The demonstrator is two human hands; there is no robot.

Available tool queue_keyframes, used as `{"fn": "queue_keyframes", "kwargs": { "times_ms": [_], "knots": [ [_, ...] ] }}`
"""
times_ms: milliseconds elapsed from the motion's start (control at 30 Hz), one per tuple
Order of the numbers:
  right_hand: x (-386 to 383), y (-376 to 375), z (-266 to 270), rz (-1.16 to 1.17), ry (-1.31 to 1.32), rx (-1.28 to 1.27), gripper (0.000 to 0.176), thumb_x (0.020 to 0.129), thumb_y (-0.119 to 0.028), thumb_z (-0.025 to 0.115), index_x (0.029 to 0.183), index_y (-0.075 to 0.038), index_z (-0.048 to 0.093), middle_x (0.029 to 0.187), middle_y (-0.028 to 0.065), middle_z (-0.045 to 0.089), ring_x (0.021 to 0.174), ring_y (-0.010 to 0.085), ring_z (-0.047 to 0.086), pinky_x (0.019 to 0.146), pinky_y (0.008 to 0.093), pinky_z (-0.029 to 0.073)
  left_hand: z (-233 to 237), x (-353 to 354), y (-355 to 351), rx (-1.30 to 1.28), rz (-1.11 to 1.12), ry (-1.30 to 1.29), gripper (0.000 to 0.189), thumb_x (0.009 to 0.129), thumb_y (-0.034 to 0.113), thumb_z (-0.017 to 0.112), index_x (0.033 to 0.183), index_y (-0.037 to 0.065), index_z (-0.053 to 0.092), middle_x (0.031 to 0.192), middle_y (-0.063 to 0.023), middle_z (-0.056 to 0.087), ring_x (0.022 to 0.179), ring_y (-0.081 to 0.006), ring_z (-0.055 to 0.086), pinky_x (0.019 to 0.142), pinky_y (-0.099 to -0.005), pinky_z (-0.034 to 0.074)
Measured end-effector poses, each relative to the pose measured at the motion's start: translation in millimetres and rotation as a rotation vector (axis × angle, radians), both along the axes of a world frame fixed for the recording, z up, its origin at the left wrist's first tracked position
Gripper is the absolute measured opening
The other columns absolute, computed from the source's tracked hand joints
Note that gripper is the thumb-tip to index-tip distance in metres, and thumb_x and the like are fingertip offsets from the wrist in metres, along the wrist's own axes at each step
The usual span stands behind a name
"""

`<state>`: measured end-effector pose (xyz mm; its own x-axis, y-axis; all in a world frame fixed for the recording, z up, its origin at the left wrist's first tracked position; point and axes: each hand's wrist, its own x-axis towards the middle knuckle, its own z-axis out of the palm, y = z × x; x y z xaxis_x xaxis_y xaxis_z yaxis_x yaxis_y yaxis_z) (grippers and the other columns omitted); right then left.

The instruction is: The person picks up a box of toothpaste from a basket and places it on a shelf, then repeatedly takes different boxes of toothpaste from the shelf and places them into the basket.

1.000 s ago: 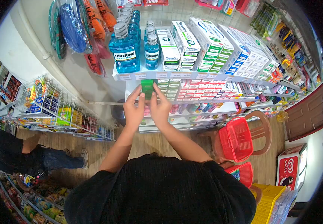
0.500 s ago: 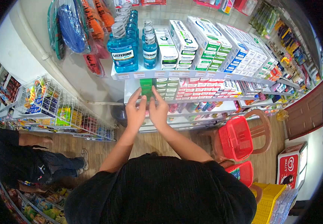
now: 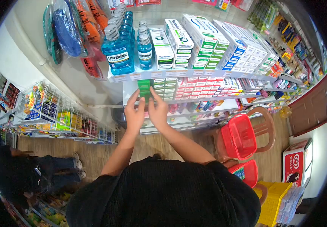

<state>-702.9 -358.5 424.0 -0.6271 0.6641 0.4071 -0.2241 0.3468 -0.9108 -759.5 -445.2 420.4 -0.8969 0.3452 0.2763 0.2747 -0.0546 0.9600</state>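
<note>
On the lower shelf, just under the upper ledge, stands a small stack of green boxes [image 3: 144,87]; their print is too small to read. My left hand [image 3: 134,115] is at the stack's left side, fingertips against it and thumb in front. Opposite it, my right hand [image 3: 158,112] has its fingers along the right side, between the stack and the green-and-white toothpaste boxes [image 3: 165,89]. Together the two hands clasp the green boxes. Above them, blue Listerine bottles [image 3: 118,56] and Pepsodent boxes [image 3: 162,51] line the upper shelf.
Wrapped sandals [image 3: 67,28] hang at the upper left. A wire rack [image 3: 72,121] holds packets on the left, with a person in dark clothes [image 3: 16,174] nearby. Red baskets [image 3: 239,136], a brown chair [image 3: 265,128] and a yellow crate [image 3: 273,200] stand at the right.
The view has shifted slightly, with the shelf goods now a little further left. Both hands remain at the green boxes. The person at the left has changed posture.
</note>
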Motion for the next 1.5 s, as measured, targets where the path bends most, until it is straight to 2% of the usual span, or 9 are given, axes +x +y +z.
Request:
{"fn": "queue_keyframes", "kwargs": {
  "times_ms": [167, 333, 467, 567, 633, 833, 1067, 1300, 1500],
  "knots": [
    [46, 10, -50, 0.075, 0.033, -0.088, 0.041, 0.089, 0.005, 0.049, 0.129, -0.003, 0.055, 0.123, 0.0153, 0.060, 0.088, 0.0119, 0.063, 0.065, 0.0260, 0.055, -10, 37, -5, -0.070, 0.160, 0.244, 0.042, 0.089, 0.011, 0.060, 0.129, 0.000, 0.051, 0.123, -0.0157, 0.055, 0.108, -0.0234, 0.055, 0.083, -0.0346, 0.047],
    [148, 37, -164, -0.075, -0.255, -0.094, 0.037, 0.086, 0.004, 0.051, 0.122, -0.003, 0.058, 0.119, 0.0189, 0.061, 0.078, 0.0195, 0.068, 0.062, 0.0299, 0.056, -112, 71, -2, -0.271, 0.087, 0.275, 0.036, 0.087, 0.008, 0.060, 0.121, 0.000, 0.053, 0.116, -0.0159, 0.056, 0.107, -0.0284, 0.053, 0.090, -0.0363, 0.042],
    [272, 63, -249, -0.301, -0.699, -0.252, 0.034, 0.083, 0.001, 0.053, 0.116, -0.004, 0.061, 0.104, 0.0224, 0.065, 0.084, 0.0340, 0.066, 0.072, 0.0414, 0.053, -230, 117, 14, -0.363, -0.429, 0.021, 0.035, 0.086, 0.016, 0.063, 0.115, -0.001, 0.057, 0.104, -0.0159, 0.061, 0.096, -0.0274, 0.058, 0.084, -0.0372, 0.045],
    [377, 68, -269, -0.562, -1.019, -0.247, 0.032, 0.080, -0.003, 0.054, 0.110, -0.005, 0.064, 0.100, 0.0233, 0.065, 0.089, 0.0400, 0.062, 0.079, 0.0439, 0.050, -244, 162, 34, -0.865, -0.944, -0.142, 0.043, 0.086, 0.027, 0.065, 0.118, -0.001, 0.057, 0.110, -0.0178, 0.062, 0.099, -0.0280, 0.060, 0.085, -0.0373, 0.047],
    [438, 68, -287, -0.844, -1.039, -0.380, 0.028, 0.079, -0.005, 0.055, 0.104, -0.007, 0.068, 0.097, 0.0225, 0.066, 0.090, 0.0387, 0.063, 0.079, 0.0435, 0.050, -286, 192, 45, -1.117, -1.354, -0.258, 0.053, 0.086, 0.034, 0.065, 0.124, -0.002, 0.054, 0.116, -0.0195, 0.062, 0.105, -0.0289, 0.061, 0.089, -0.0373, 0.048],
    [586, 69, -291, -1.413, -0.663, -0.787, 0.028, 0.081, -0.007, 0.056, 0.106, -0.002, 0.067, 0.093, 0.0193, 0.068, 0.083, 0.0311, 0.068, 0.073, 0.0374, 0.053, -331, 289, 113, -1.370, -1.794, 0.049, 0.059, 0.087, 0.039, 0.063, 0.128, -0.001, 0.052, 0.121, -0.0223, 0.059, 0.112, -0.0296, 0.059, 0.092, -0.0386, 0.047],
    [714, 107, -355, -1.571, 0.171, -1.076, 0.026, 0.090, -0.005, 0.052, 0.115, -0.002, 0.060, 0.074, 0.0018, 0.061, 0.059, 0.0114, 0.057, 0.050, 0.0244, 0.044, -271, 497, 255, -1.329, -1.767, -0.399, 0.058, 0.089, 0.043, 0.060, 0.133, 0.007, 0.049, 0.122, -0.0107, 0.060, 0.105, -0.0239, 0.059, 0.087, -0.0379, 0.046],
    [801, 175, -425, -1.440, -0.068, -1.115, 0.042, 0.088, -0.010, 0.058, 0.129, -0.005, 0.052, 0.092, 0.0070, 0.065, 0.069, 0.0157, 0.061, 0.055, 0.0276, 0.049, -320, 663, 365, -1.366, -1.618, -0.769, 0.059, 0.090, 0.041, 0.059, 0.141, 0.020, 0.036, 0.121, -0.0029, 0.058, 0.102, -0.0172, 0.057, 0.085, -0.0348, 0.041],
    [844, 265, -449, -1.155, 0.149, -1.485, 0.073, 0.087, -0.014, 0.056, 0.146, -0.028, 0.016, 0.094, 0.0101, 0.063, 0.065, 0.0189, 0.060, 0.056, 0.0338, 0.051, -428, 732, 458, -1.363, -1.440, -0.818, 0.088, 0.091, 0.032, 0.056, 0.149, 0.029, -0.011, 0.120, -0.0110, 0.058, 0.094, -0.0211, 0.062, 0.073, -0.0360, 0.042]
  ]
}}
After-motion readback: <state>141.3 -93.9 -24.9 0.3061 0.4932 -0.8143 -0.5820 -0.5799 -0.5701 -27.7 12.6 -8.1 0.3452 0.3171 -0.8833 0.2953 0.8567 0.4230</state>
